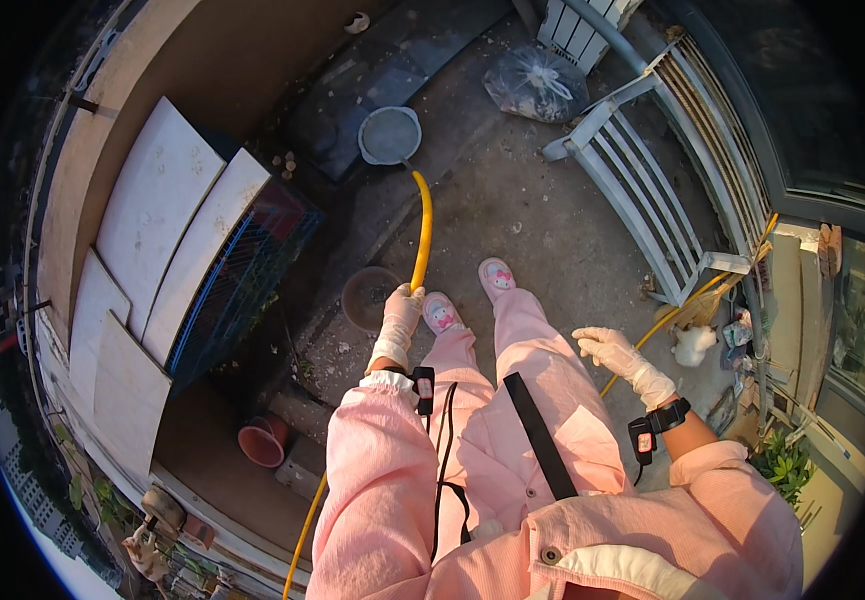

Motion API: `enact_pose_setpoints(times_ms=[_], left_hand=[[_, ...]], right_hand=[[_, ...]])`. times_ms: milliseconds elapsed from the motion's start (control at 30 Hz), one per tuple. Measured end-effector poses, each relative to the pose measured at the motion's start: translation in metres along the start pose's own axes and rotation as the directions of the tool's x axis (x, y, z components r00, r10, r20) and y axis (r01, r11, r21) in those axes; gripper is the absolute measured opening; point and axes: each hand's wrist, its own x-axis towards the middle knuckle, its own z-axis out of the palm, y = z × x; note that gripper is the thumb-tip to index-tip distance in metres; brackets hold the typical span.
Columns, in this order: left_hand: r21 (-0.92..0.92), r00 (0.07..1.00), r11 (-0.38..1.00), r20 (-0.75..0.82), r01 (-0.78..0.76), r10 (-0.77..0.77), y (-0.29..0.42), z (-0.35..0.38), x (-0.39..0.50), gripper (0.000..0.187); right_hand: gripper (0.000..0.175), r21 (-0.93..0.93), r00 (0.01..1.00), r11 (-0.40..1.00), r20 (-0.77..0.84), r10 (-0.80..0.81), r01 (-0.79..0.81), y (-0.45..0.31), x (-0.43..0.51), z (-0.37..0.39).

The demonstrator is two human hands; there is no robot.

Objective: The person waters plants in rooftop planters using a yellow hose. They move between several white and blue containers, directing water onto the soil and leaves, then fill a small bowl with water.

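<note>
My left hand (401,319), in a thin whitish glove, grips a yellow hose (423,232) near its end. The hose curves away from me, and its mouth points at a round grey basin (390,136) that appears to hold water. Gloved as well, my right hand (616,358) hangs to the right of my legs, its fingers a little bent and nothing in them. A thinner-looking stretch of yellow hose (650,334) passes behind it. Both wrists carry black straps with small devices.
A slatted metal bench (642,202) stands at the right, with a tied clear plastic bag (537,84) beyond it. Light boards (159,225) cover a blue wire cage (215,277) at the left. A round bowl (369,300) lies near my feet, and a reddish pot (261,441) lies lower left. A small white animal (693,345) is at the right.
</note>
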Motion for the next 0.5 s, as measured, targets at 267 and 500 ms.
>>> enact_pose_setpoints(times_ms=[267, 500], left_hand=[[0.086, 0.999, 0.996, -0.029, -0.025, 0.028, 0.0016, 0.0018, -0.0056, 0.018], [0.086, 0.999, 0.996, -0.041, -0.011, 0.015, -0.0003, 0.0029, -0.0079, 0.018]], right_hand=[[0.03, 0.014, 1.0, 1.0, -0.012, -0.006, 0.006, 0.001, 0.0007, 0.0012], [0.03, -0.028, 1.0, 1.0, -0.017, 0.005, -0.005, 0.0055, 0.0041, 0.0007]])
